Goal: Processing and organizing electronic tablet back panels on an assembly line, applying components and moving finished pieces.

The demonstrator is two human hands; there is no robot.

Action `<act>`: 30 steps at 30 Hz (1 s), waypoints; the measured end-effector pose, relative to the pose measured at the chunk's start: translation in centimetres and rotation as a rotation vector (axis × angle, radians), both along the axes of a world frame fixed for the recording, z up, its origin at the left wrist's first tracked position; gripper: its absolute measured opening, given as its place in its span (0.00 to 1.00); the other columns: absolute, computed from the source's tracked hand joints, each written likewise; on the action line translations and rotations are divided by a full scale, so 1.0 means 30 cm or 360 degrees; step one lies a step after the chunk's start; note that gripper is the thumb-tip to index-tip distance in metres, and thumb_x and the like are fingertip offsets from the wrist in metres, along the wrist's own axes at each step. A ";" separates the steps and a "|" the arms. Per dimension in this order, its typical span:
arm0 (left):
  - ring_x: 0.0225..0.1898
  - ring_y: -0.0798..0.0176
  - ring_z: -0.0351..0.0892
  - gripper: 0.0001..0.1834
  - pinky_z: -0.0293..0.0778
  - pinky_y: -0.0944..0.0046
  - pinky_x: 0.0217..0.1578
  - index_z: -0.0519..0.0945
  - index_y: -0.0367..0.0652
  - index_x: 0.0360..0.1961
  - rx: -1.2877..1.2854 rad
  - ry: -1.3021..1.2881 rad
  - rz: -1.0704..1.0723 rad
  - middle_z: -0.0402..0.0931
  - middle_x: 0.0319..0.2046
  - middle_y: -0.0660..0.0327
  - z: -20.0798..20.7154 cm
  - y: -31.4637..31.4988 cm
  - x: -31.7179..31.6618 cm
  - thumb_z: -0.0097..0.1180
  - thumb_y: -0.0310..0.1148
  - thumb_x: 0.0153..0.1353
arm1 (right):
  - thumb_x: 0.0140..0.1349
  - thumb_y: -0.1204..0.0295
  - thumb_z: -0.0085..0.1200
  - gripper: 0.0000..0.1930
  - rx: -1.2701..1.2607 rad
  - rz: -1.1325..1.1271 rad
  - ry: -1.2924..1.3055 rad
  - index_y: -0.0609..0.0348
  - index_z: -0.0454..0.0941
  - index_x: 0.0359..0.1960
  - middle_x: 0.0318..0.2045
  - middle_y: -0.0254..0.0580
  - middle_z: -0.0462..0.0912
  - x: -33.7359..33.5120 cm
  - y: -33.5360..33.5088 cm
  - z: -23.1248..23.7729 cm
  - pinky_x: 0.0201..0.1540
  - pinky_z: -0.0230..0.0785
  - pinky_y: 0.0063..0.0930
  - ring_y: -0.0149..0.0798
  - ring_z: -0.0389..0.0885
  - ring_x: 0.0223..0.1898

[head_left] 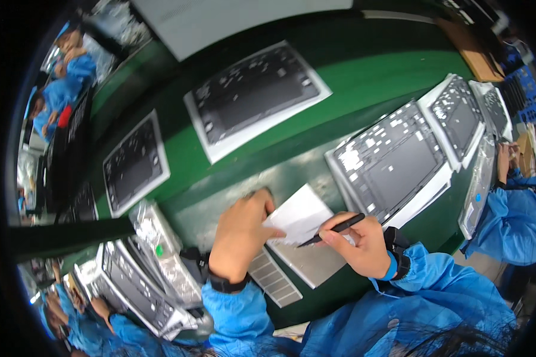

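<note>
Slim black tweezers (341,226) lie in my right hand (363,247), which is closed around them. Their pointed tip is down at the lower edge of a white sheet (299,214). At that sheet's left edge my left hand (240,232) grips with thumb and curled fingers; some fingertips are hidden. Below the white sheet a greyish, shiny sheet (309,262) shows. A strip of pale rectangular labels (274,279) sits beside it, below my left hand.
Black panels with white patches lie on backing sheets: one right of my hands (393,160), one farther back (253,95), one at left (136,163). A plastic-wrapped stack (167,256) stands left of my left wrist. Co-workers in blue sleeves (506,226) sit at both sides.
</note>
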State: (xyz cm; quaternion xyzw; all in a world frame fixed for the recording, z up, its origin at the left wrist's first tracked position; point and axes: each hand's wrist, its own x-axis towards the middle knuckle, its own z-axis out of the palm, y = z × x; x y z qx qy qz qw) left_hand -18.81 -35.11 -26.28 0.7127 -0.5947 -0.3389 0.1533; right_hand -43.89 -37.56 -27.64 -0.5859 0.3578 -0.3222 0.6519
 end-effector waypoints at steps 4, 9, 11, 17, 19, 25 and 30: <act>0.37 0.50 0.83 0.29 0.79 0.53 0.40 0.83 0.43 0.48 0.0109 -0.0004 0.0042 0.81 0.32 0.56 0.100 0.009 -0.073 0.82 0.36 0.45 | 0.73 0.77 0.61 0.08 0.0052 -0.0293 -0.0116 0.71 0.81 0.46 0.39 0.44 0.88 -0.077 -0.179 0.088 0.44 0.83 0.29 0.38 0.91 0.40; 0.56 0.50 0.79 0.36 0.79 0.53 0.53 0.78 0.39 0.59 -0.0295 0.0076 -0.0399 0.76 0.55 0.53 0.117 -0.120 -0.334 0.80 0.38 0.50 | 0.75 0.72 0.60 0.10 -0.0115 -0.0496 0.0111 0.69 0.80 0.48 0.39 0.41 0.87 -0.197 -0.505 0.036 0.46 0.80 0.26 0.32 0.88 0.41; 0.61 0.47 0.76 0.39 0.78 0.53 0.56 0.76 0.36 0.62 -0.0413 0.0017 -0.0504 0.73 0.60 0.50 0.098 -0.164 -0.425 0.79 0.38 0.51 | 0.75 0.72 0.60 0.10 -0.0100 -0.0358 0.0155 0.69 0.81 0.49 0.39 0.40 0.86 -0.207 -0.558 0.011 0.46 0.80 0.26 0.32 0.88 0.40; 0.67 0.42 0.70 0.42 0.71 0.51 0.69 0.74 0.27 0.65 -0.0431 -0.0363 -0.0325 0.65 0.69 0.41 0.054 -0.257 -0.562 0.76 0.40 0.54 | 0.75 0.73 0.60 0.10 -0.0044 -0.0330 0.0117 0.69 0.80 0.49 0.40 0.39 0.86 -0.229 -0.589 -0.048 0.46 0.80 0.26 0.32 0.88 0.41; 0.67 0.42 0.70 0.42 0.72 0.52 0.69 0.74 0.27 0.65 -0.0410 -0.0385 -0.0345 0.65 0.70 0.41 0.049 -0.264 -0.563 0.76 0.40 0.54 | 0.75 0.73 0.60 0.10 -0.0017 -0.0337 0.0103 0.69 0.80 0.49 0.40 0.39 0.86 -0.224 -0.588 -0.049 0.46 0.80 0.27 0.32 0.88 0.42; 0.69 0.40 0.68 0.43 0.75 0.54 0.67 0.74 0.27 0.65 -0.0315 -0.0439 -0.0382 0.62 0.72 0.38 0.056 -0.273 -0.582 0.76 0.42 0.53 | 0.74 0.74 0.59 0.10 0.0018 -0.0325 0.0149 0.71 0.80 0.49 0.42 0.41 0.85 -0.216 -0.600 -0.038 0.47 0.80 0.27 0.34 0.89 0.42; 0.71 0.39 0.67 0.44 0.74 0.54 0.68 0.73 0.28 0.66 -0.0242 -0.0474 -0.0373 0.60 0.74 0.37 0.048 -0.274 -0.607 0.75 0.44 0.54 | 0.74 0.74 0.59 0.10 -0.0043 -0.0332 0.0162 0.71 0.80 0.48 0.36 0.42 0.88 -0.217 -0.602 -0.043 0.47 0.82 0.27 0.31 0.88 0.40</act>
